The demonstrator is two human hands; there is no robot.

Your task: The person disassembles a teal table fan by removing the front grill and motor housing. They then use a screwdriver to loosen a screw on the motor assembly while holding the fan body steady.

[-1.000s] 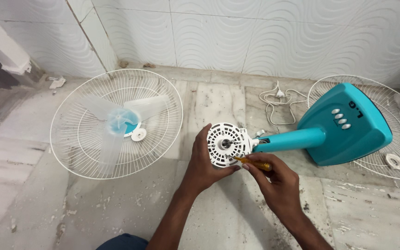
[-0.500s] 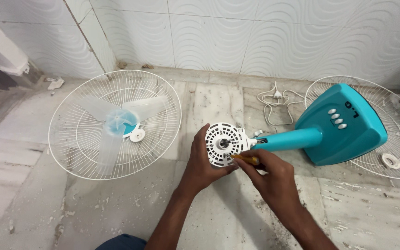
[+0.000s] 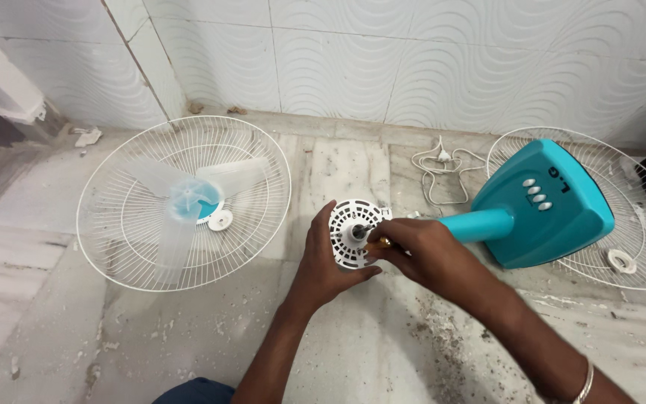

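Both hands have shifted slightly left with the white round motor housing point(image 3: 353, 233) since the earlier frame. It sits at the centre, above the marble floor point(image 3: 54, 299), on the end of a teal fan stand point(image 3: 543, 202) lying on its side. Left hand point(image 3: 323, 262) cups the housing from below, grip closed on it. Right hand point(image 3: 420, 251) pinches a yellow-handled screwdriver point(image 3: 377, 243), mostly hidden by fingers. Left lies a white grille point(image 3: 185, 202) with pale blades; another grille point(image 3: 637, 224) is partly covered at right.

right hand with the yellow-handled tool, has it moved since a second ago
Yes, slightly: the right hand has slid left along the teal fan stand, up to the round white motor housing.
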